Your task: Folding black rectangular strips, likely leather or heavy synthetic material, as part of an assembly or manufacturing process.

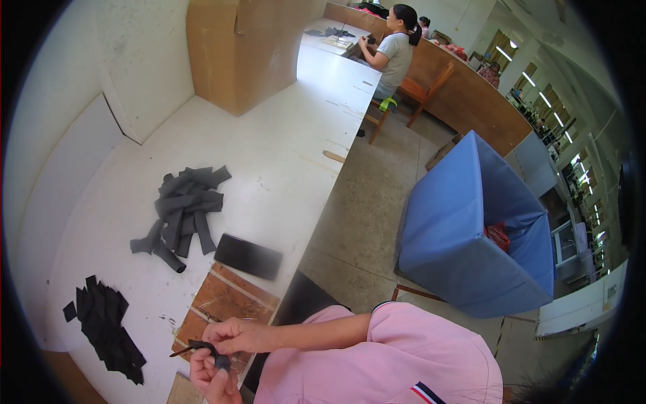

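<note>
My left hand [217, 381] and my right hand [234, 334] meet over the near edge of the white table, both with fingers closed. Between them is a small dark grey fabric piece [222, 362], pinched by both. A thin dark pointed stick [180, 352] pokes out on the left of the fingers; where its other end goes is hidden. Beneath the hands lies a brown board [229, 296] with strips of clear tape. To the left spreads a pile of flat black fabric pieces [108, 330]. Farther off lies a loose heap of dark grey fabric strips [185, 209].
A black rectangular block [248, 256] rests beside the brown board. At the table's far end stands a large cardboard box [242, 54]. A blue fabric-covered bin [441, 229] stands on the floor to the right. Another person [397, 54] sits working at the far table.
</note>
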Available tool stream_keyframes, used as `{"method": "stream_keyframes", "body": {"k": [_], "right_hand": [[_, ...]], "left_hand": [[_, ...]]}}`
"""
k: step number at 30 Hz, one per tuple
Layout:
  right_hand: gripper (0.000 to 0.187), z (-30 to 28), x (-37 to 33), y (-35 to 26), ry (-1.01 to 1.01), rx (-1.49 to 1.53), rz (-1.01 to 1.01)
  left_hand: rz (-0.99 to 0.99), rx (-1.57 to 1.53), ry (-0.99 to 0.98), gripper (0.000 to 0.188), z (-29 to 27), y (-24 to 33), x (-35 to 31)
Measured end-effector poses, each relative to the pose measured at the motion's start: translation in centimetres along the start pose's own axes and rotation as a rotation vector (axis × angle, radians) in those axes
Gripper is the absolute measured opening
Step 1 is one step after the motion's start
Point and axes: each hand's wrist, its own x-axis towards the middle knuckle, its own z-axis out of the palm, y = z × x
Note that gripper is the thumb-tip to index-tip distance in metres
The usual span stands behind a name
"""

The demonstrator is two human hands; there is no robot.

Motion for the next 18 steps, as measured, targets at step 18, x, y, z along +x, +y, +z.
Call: {"method": "stream_keyframes", "body": {"k": [18], "right_hand": [[0.004, 2.2, -0.3, -3.7, 0.069, -0.207, 0.223]], "left_hand": [[-0.334, -0.607, -0.151, 0.017, -0.9, 4.0, 0.6]]}}
